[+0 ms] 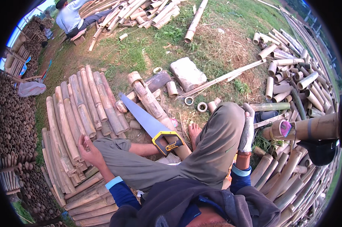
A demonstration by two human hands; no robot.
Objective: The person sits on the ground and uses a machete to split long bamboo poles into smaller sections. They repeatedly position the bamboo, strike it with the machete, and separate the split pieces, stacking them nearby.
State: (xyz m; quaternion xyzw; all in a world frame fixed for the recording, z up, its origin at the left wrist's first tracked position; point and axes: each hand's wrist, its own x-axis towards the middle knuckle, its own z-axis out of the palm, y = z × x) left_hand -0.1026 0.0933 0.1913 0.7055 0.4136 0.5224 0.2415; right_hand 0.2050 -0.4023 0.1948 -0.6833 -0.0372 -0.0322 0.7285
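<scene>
My left hand (90,152) is bare, with loosely bent fingers apart and nothing in them. It hovers beside my left knee, close to the ends of several stacked bamboo poles (78,109). My right hand (247,130) wears a white knitted glove and rests along the outer side of my right knee, fingers stretched out, holding nothing that I can see. Between my legs a handsaw (144,119) with a yellow and black handle lies untouched across a bamboo pole (150,101). The saw's tip points away to the left.
A pale stone block (188,73) and short bamboo rings (202,107) lie ahead. Cut bamboo pieces (284,75) are heaped on the right, near a thick bamboo tube (307,128). At far left stand stacks of bamboo (15,121). Another person (70,19) sits by a bamboo pile.
</scene>
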